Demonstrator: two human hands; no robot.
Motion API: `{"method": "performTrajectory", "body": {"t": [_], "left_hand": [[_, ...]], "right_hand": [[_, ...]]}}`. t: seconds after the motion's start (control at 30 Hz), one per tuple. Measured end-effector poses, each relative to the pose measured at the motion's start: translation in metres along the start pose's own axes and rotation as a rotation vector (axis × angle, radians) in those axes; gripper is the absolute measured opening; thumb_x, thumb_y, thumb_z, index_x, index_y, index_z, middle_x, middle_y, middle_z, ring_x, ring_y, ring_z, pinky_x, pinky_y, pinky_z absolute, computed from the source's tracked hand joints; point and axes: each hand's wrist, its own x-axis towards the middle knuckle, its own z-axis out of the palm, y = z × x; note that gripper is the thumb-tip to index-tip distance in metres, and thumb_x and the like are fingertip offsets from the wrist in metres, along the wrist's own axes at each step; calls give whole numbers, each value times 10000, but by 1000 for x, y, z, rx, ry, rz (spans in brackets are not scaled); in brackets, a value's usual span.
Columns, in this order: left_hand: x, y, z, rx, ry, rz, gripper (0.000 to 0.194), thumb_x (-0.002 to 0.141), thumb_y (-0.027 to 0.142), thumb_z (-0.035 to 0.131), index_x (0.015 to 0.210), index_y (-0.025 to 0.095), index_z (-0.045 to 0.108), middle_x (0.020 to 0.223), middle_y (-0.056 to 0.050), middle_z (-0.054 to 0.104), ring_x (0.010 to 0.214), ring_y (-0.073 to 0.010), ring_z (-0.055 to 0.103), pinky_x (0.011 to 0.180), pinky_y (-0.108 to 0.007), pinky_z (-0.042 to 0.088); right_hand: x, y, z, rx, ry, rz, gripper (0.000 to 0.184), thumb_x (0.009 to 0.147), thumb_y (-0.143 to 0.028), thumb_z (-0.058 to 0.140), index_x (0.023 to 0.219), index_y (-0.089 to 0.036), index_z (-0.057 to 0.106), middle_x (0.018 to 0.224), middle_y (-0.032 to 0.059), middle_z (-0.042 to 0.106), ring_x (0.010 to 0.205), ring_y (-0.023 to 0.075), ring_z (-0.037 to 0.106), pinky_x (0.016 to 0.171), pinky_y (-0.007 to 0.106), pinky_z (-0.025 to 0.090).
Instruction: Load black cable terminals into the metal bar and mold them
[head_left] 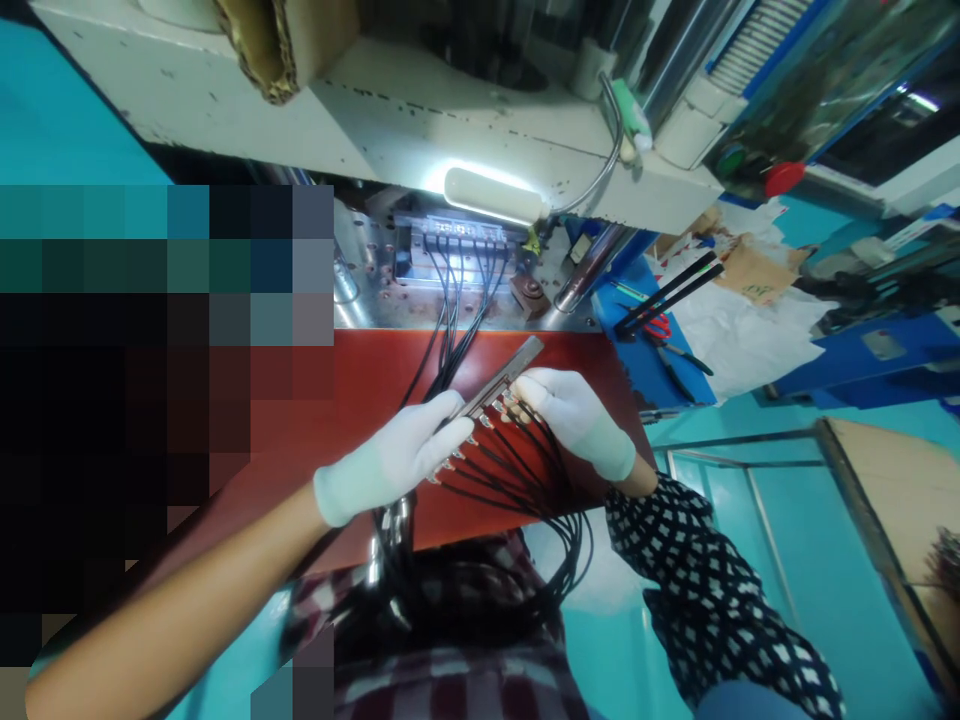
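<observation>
A narrow metal bar (504,380) is tilted above the red-brown board, with several metal cable ends along its lower edge. My gloved left hand (424,440) grips the bar's lower end between thumb and fingers. At the bar's upper part, my gloved right hand (559,405) pinches a cable end; its fingertips are partly hidden. Black cables (525,470) run from the bar down in a loop to my lap. More cables (454,330) lead from my side into a lit metal mould (457,255) in the press.
The red-brown board (375,365) spans the front of the press. A lamp (491,195) glows over the mould, between steel posts (592,270). To the right, pliers (679,365) lie on a blue surface (637,370). A red button (784,178) is at upper right. The left side is pixelated.
</observation>
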Motion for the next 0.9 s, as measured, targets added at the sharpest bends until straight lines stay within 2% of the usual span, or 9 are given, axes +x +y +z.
{"method": "performTrajectory", "body": {"t": [0.13, 0.2, 0.33, 0.43, 0.57, 0.63, 0.7, 0.77, 0.9], "left_hand": [[0, 5, 1, -101, -11, -61, 370, 1010, 531, 331, 816, 218, 369, 676, 60, 417, 607, -115, 434, 606, -261, 390], [0, 6, 1, -111, -7, -66, 380, 1007, 541, 329, 815, 216, 374, 687, 57, 414, 613, -118, 426, 615, -271, 389], [1, 5, 0, -59, 15, -42, 387, 1006, 538, 327, 813, 209, 388, 725, 46, 429, 662, -128, 422, 669, -294, 377], [1, 5, -1, -36, 0, -40, 387, 1008, 530, 322, 803, 207, 381, 712, 48, 431, 646, -126, 416, 663, -299, 359], [1, 5, 0, -54, -6, -28, 381, 1005, 525, 337, 799, 207, 377, 688, 55, 423, 631, -121, 409, 648, -290, 350], [1, 5, 1, -71, 5, -35, 381, 1004, 526, 338, 799, 207, 378, 687, 56, 424, 628, -120, 407, 639, -284, 353], [2, 5, 2, -93, 14, -49, 383, 1004, 529, 335, 801, 208, 383, 689, 55, 429, 624, -119, 409, 626, -278, 359], [3, 5, 2, -110, 22, -57, 382, 1004, 528, 332, 805, 208, 388, 685, 56, 433, 618, -119, 412, 618, -275, 366], [3, 5, 2, -120, 37, -56, 377, 999, 523, 347, 801, 206, 393, 667, 59, 430, 607, -118, 418, 606, -267, 375]], "right_hand": [[-12, 1, 2, -160, 178, 0, 216, 945, -334, 530, 911, -191, 687, 814, 6, 704, 743, 151, 637, 697, 252, 447], [-17, -2, 5, -224, 234, -11, 173, 915, -305, 567, 950, -198, 699, 824, 5, 722, 714, 147, 648, 700, 249, 459], [-18, -4, 11, -473, 355, -140, 156, 884, -260, 575, 812, -205, 701, 692, -10, 694, 620, 133, 605, 663, 261, 414], [-14, -2, 14, -701, 437, -258, 209, 863, -236, 563, 681, -205, 662, 584, -8, 632, 562, 136, 534, 632, 291, 354], [-13, 2, 14, -814, 466, -325, 266, 868, -213, 536, 614, -203, 612, 556, 0, 603, 562, 146, 515, 630, 315, 325], [-15, 2, 13, -791, 449, -312, 237, 893, -226, 541, 686, -202, 655, 613, 2, 645, 589, 148, 543, 646, 314, 344], [-19, 1, 13, -752, 456, -303, 157, 909, -257, 570, 874, -192, 709, 795, 25, 718, 700, 160, 606, 697, 311, 383], [-24, -1, 14, -765, 509, -318, 174, 894, -303, 625, 998, -197, 717, 967, 56, 723, 842, 192, 626, 763, 328, 405], [-26, -7, 19, -894, 578, -392, 63, 842, -303, 693, 831, -259, 737, 926, 44, 688, 862, 221, 581, 786, 378, 384]]}}
